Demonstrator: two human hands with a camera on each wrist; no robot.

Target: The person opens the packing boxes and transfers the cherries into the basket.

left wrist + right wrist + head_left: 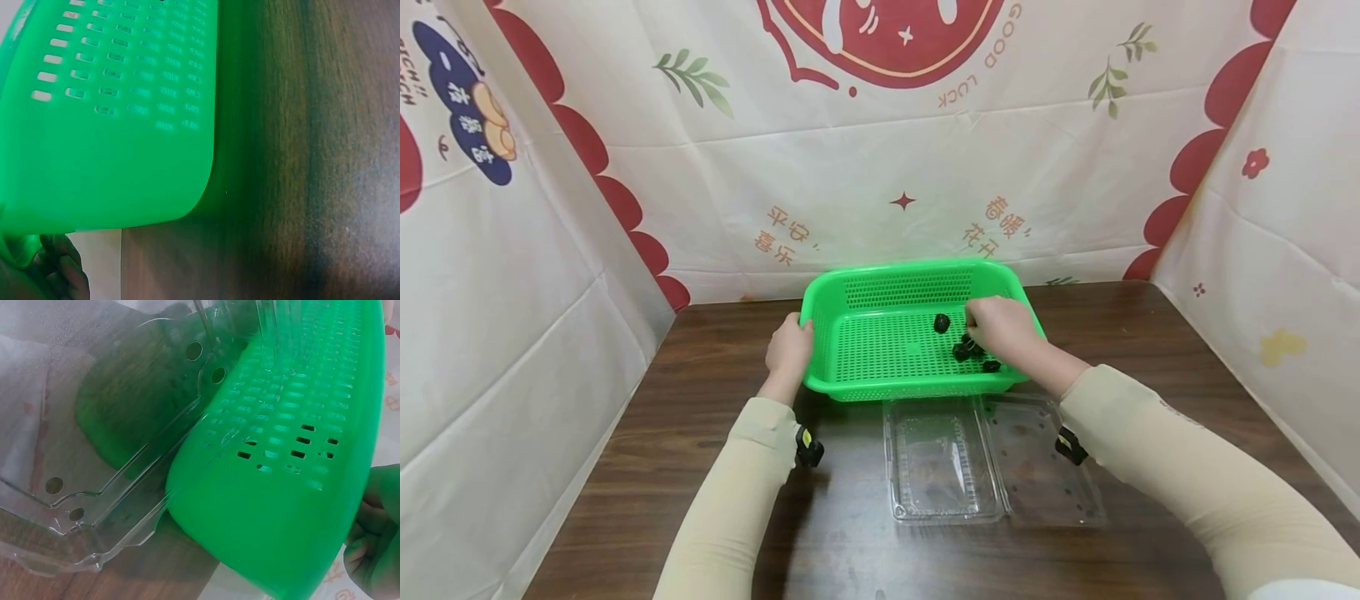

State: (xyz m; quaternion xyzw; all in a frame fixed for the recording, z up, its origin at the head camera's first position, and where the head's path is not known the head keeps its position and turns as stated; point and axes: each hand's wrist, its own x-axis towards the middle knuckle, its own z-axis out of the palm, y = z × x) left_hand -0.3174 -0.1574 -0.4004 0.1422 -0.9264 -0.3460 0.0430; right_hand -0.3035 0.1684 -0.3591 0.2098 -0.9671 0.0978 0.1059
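A green plastic basket [880,390] with slotted walls and floor stands at the back of the table. My left hand [790,346] grips its left rim; in the left wrist view, fingers [72,269] curl below that rim. Over the basket's right part, my right hand [1003,327] reaches in with curled fingers, right at a cluster of small, glossy black, roundish pieces [961,352]. I cannot tell whether it holds one. Another black piece [942,323] lies apart on the basket floor, and one [991,366] is near the front wall. The right wrist view shows curled fingers [359,556] beyond the rim.
In front of the basket lies a clear plastic clamshell box [936,467], its lid [1045,467] folded out to the right, dotted with holes. The dark wooden table [700,467] is bounded by white printed cloth [850,175] at the back and sides.
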